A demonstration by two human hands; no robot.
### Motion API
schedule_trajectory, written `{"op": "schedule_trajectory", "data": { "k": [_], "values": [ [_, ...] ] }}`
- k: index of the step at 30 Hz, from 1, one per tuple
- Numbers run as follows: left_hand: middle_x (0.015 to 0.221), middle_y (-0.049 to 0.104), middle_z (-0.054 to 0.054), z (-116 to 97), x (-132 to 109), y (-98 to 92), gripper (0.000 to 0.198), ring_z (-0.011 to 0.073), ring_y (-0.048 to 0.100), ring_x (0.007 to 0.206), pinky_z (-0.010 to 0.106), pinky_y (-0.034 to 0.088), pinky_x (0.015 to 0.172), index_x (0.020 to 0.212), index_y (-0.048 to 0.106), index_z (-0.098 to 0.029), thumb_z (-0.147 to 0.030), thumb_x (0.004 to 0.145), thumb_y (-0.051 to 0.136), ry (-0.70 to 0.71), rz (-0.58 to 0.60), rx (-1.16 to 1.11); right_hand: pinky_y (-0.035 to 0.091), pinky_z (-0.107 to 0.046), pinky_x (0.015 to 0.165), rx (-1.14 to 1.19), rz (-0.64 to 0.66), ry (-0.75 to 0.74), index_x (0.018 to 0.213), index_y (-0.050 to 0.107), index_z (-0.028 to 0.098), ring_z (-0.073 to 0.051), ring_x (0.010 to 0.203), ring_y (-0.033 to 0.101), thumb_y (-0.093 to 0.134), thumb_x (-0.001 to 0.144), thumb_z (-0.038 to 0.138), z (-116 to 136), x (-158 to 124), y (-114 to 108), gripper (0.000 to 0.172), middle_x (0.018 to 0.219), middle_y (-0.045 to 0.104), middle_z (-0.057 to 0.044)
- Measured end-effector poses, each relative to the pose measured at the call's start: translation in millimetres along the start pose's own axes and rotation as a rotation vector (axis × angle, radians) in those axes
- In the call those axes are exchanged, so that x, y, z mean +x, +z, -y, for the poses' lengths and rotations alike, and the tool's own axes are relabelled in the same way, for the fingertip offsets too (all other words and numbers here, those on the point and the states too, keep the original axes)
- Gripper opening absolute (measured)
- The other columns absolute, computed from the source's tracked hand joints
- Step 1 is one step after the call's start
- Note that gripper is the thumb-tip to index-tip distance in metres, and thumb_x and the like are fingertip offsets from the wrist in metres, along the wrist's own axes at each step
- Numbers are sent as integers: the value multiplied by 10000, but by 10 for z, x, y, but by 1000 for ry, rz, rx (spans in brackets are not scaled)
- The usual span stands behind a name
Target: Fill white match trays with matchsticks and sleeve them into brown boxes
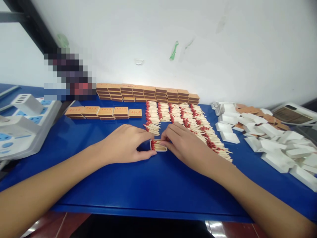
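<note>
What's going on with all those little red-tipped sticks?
A person has a small white tray of matches between both hands: the left hand is around its left end, the right hand has fingers at its right end. Loose matches lie just beyond, closed matchboxes are lined up behind, and more white trays are heaped on the right.

- Bright, fairly even light; the white wall (138, 29) is palest just above the stacked matchboxes (148, 94).
- Soft sheen across the blue counter (138, 188); glare on the floor (235, 229).
- Wide-angle stretching toward the edges.
- Matches (153, 114) slightly soft; white trays (271, 130) smeared.
- Pixelated patch (70, 74) upper left.
</note>
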State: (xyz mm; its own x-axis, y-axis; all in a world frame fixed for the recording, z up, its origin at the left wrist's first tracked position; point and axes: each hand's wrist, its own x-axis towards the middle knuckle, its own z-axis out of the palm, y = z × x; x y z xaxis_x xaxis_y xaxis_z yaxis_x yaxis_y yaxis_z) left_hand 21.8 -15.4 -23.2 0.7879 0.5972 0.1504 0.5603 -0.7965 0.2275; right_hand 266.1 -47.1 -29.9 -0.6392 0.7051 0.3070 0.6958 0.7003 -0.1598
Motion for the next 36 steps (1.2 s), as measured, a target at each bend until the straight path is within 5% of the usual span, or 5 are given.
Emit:
{"op": "schedule_trajectory", "data": {
  "k": [5,36],
  "values": [
    [730,644,-21,-9,7,-14,321,127,556,611,300,298,595,811,626,-176,-449,974,666,2,22,2,489,-379,767,-95,-52,-55,943,632,144,-252,863,581,531,1089,240,-14,17,79,202,926,669,-111],
    [724,643,-19,9,4,-3,334,138,576,625,306,312,594,811,617,-185,-469,983,650,8,13,25,501,-374,792,59,-107,4,973,656,185,-244,919,595,557,1083,268,33,12,51,170,949,651,-95]
  ]
}}
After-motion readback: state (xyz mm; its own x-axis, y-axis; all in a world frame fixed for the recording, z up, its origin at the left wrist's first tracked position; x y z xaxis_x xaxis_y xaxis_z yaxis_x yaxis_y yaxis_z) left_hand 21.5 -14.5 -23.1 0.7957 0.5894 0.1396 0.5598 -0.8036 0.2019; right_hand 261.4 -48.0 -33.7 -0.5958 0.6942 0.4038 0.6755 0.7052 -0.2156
